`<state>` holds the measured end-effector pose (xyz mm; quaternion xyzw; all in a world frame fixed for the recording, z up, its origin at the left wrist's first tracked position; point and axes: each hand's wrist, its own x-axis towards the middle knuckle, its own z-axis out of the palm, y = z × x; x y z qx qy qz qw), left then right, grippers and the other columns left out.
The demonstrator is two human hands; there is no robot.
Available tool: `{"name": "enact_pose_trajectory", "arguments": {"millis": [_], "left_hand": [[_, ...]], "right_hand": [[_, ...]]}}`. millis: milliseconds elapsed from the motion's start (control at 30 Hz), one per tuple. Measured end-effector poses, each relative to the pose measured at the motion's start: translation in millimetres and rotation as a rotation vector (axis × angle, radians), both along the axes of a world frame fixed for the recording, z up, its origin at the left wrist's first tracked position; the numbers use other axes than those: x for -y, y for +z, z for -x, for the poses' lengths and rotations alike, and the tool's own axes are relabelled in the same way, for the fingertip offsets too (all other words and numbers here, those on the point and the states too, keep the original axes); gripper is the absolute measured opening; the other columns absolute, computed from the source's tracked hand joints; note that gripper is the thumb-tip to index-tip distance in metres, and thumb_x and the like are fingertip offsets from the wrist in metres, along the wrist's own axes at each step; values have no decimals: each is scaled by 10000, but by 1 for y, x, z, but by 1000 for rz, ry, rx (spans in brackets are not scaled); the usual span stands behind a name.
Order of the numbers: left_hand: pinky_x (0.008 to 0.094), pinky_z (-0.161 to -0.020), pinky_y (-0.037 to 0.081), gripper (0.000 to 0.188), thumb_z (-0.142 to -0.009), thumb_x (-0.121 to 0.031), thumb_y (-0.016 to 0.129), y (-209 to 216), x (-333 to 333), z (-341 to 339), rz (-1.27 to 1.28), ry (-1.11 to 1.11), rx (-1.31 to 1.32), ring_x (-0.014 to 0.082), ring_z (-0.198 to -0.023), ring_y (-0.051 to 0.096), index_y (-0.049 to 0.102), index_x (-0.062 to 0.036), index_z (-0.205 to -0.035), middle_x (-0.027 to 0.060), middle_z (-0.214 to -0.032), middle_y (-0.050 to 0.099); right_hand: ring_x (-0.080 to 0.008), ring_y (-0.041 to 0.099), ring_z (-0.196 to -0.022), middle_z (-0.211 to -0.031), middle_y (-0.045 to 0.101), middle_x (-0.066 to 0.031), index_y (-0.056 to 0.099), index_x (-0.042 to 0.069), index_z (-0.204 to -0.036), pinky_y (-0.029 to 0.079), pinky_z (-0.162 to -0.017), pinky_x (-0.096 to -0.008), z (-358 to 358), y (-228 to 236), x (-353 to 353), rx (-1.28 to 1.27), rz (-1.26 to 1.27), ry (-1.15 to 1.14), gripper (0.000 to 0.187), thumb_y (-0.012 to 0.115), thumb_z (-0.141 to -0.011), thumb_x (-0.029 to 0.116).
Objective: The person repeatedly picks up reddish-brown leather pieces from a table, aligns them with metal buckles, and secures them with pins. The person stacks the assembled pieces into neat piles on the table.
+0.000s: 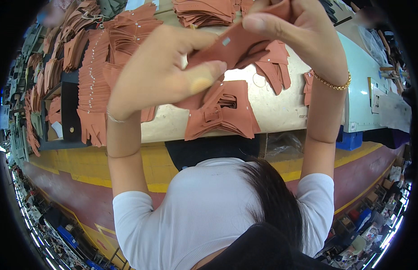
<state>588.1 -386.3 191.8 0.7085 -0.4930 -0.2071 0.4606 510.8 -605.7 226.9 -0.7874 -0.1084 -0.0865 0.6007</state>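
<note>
Raised over the table, a terracotta leather-like cut piece (pixel 238 45) with a small white mark is stretched between my two hands. My left hand (pixel 166 69) pinches its left end, thumb on top. My right hand (pixel 303 33) grips its upper right end, thumb along the face; its other fingers are partly hidden. Just below my hands, at the table's near edge, lies a stack of similar cut pieces (pixel 222 121) with a buckle (pixel 212 114) on a strap. More cut pieces (pixel 275 67) lie to the right, under my right hand.
Long overlapping rows of terracotta pieces (pixel 92 76) cover the table's left side, beside a dark open box (pixel 73 105). Another stack (pixel 204 12) sits at the back. A pale green board (pixel 359 105) is on the right, with a blue bin (pixel 349 139) below it.
</note>
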Motion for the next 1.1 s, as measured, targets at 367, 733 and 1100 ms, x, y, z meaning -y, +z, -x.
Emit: {"name": "enact_pose_trajectory", "arguments": {"millis": [367,733,1100], "left_hand": [[420,-984,462,598,-851,-135,636,-105,-27,9,412,157,-812,248,-1101,597,376,5,-1371,135,-1246,570],[203,-587,425,284,-824,-149,721,-111,-35,-30,-13,225,-790,57,-675,534,584,-31,-1044,22,-811,633],[211,-583,395,528,-862,-126,673,-171,-34,12,10,368,-713,62,-732,503,422,-89,-1326,66,-979,614]], "right_hand": [[-65,574,-747,-857,624,-15,577,39,-959,485,-679,-202,11,-35,-18,410,-504,-374,94,637,-899,81],[-51,472,-722,-884,556,-19,603,8,-970,386,-638,-188,133,-157,-5,-312,-164,-286,103,573,-877,-24],[-15,380,-606,-926,575,27,577,14,-1108,380,-584,-189,154,-206,-4,-656,-345,-194,204,539,-909,2]]}}
